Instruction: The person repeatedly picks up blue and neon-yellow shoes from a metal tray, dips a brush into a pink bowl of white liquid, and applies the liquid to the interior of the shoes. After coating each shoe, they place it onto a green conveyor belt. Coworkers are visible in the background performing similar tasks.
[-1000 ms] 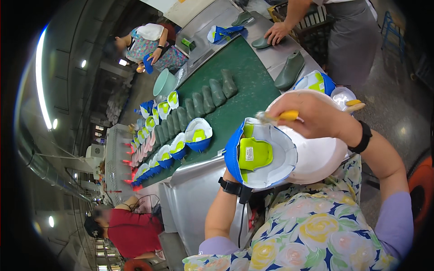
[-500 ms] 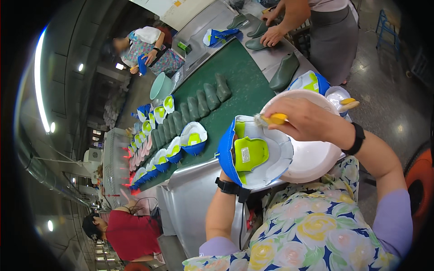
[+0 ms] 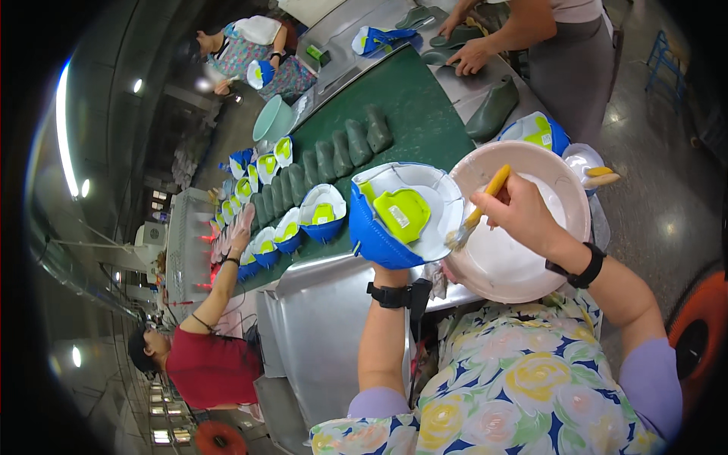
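Note:
My left hand (image 3: 390, 275) holds up a blue shoe upper (image 3: 364, 233) from below; its fingers are hidden behind the upper. White lining and a lime-green piece (image 3: 406, 215) inside it face up. In my right hand (image 3: 528, 218) is a paintbrush with a yellow handle (image 3: 497, 183), gripped between thumb and fingers. Its pale bristles touch or nearly touch the upper's white edge on the right. Beneath the right hand stands a pale pink basin (image 3: 582, 203) with white liquid in it.
Green shoe lasts (image 3: 340, 154) and blue uppers (image 3: 322, 220) line the green conveyor belt (image 3: 413, 102). A small cup with yellow-handled brushes (image 3: 601, 174) stands beyond the basin. A person in red (image 3: 216, 364) reaches toward the belt's far end; another person's hands (image 3: 472, 57) handle lasts.
The brush has moved from the upper's far edge to its right edge, bristles now pointing down. The upper has tilted and shifted slightly left. The person in red has stretched an arm toward the belt.

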Motion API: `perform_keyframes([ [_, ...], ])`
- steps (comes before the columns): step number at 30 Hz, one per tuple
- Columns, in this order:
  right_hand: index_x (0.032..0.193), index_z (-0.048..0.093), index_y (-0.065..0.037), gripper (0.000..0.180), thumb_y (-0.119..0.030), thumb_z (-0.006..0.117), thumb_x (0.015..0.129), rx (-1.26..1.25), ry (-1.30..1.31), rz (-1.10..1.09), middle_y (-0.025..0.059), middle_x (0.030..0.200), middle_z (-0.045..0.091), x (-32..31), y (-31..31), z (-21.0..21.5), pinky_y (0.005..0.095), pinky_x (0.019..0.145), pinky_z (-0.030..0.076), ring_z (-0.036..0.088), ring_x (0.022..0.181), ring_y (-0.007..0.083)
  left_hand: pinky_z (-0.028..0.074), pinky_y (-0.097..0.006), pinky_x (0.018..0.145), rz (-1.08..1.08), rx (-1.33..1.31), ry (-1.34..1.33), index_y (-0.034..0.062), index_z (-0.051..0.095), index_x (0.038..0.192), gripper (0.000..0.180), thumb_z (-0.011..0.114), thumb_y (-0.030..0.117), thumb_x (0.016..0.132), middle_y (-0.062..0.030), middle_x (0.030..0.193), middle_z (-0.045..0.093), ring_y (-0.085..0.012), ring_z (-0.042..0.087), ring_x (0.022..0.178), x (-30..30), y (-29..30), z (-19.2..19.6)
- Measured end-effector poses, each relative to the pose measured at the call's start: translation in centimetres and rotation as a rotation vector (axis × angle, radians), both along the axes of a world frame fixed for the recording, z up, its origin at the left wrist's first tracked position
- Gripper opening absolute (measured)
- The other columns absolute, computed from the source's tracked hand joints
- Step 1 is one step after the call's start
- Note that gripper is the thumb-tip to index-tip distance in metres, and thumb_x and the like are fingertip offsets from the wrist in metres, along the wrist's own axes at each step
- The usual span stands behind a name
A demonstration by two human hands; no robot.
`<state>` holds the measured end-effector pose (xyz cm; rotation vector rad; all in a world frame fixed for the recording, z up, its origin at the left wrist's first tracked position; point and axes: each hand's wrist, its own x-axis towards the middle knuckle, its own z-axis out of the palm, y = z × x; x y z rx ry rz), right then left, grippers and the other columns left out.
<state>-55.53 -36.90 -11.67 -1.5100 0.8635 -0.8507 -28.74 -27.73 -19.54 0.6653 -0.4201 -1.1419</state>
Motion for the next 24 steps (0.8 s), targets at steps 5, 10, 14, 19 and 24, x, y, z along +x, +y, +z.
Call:
perform_keyframes([
  [5,0.097,0.058,0.003,0.025,-0.017,0.069,0.089,0.085,-0.114,0.009,0.0081,0.080,0.065,0.8,0.6,0.9,0.0255,0.059,0.052,0.064,0.067,0.0117,0.050,-0.041,0.098,0.167,-0.014,-0.165,0.0119,0.040,0.142,0.047,0.054,0.027,0.099,-0.0099,0.134,0.054,-0.0268,0.055,0.121,6.6,1.9,-8.0],
  [10,0.096,0.054,0.000,0.015,-0.008,0.065,0.090,0.105,-0.174,-0.073,0.0070,0.084,0.061,-2.4,-1.0,-0.8,0.0233,0.059,0.053,0.062,0.066,0.0108,0.056,-0.037,0.088,0.312,0.327,-0.340,0.0171,0.041,0.136,0.038,0.053,0.024,0.101,-0.0057,0.127,0.057,-0.0226,0.062,0.111,12.6,2.4,-6.8],
  [14,0.094,0.053,-0.002,0.012,-0.008,0.063,0.091,0.143,-0.086,-0.088,0.0069,0.083,0.061,-3.7,-1.0,-2.3,0.0232,0.058,0.052,0.061,0.063,0.0107,0.058,-0.041,0.085,0.265,0.286,-0.256,0.0180,0.039,0.136,0.034,0.049,0.022,0.103,-0.0067,0.125,0.058,-0.0248,0.063,0.108,15.9,0.9,-7.2],
  [19,0.095,0.054,-0.003,0.010,-0.008,0.062,0.092,0.201,-0.031,-0.121,0.0067,0.083,0.061,-4.7,-0.8,-3.4,0.0238,0.059,0.052,0.061,0.062,0.0113,0.053,-0.048,0.095,0.337,0.203,-0.159,0.0188,0.034,0.140,0.041,0.049,0.014,0.102,-0.0103,0.134,0.050,-0.0292,0.057,0.118,20.7,-5.4,-12.2],
  [24,0.098,0.055,-0.002,0.013,-0.010,0.063,0.093,0.200,-0.007,-0.091,0.0074,0.086,0.063,-5.6,0.1,-2.8,0.0247,0.063,0.054,0.063,0.066,0.0122,0.053,-0.038,0.063,0.606,0.954,-0.282,0.0302,0.027,0.149,0.068,0.045,0.002,0.090,-0.0129,0.114,0.058,-0.0230,0.061,0.080,25.1,-5.7,-18.4],
])
